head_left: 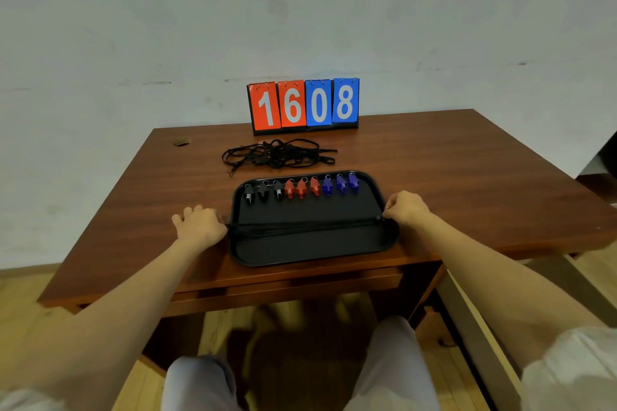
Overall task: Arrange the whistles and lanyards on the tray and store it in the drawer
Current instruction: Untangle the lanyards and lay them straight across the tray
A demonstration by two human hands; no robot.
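legs (200, 384) below worktop (467, 170) near edge | left hand (200, 225) pinches one end of lanyard (300, 227) at tray (314, 260) left rim | right hand (407, 208) pinches other end at right rim | lanyard taut across tray middle | nine whistles (300, 188) in row along tray far side | lanyard pile (277, 153) behind tray, before scoreboard (303, 103)

Scoreboard (303, 105) at table (467, 177) far edge: flip cards read 1, 6 white on red, then 0, 8 white on blue. No other legible text.
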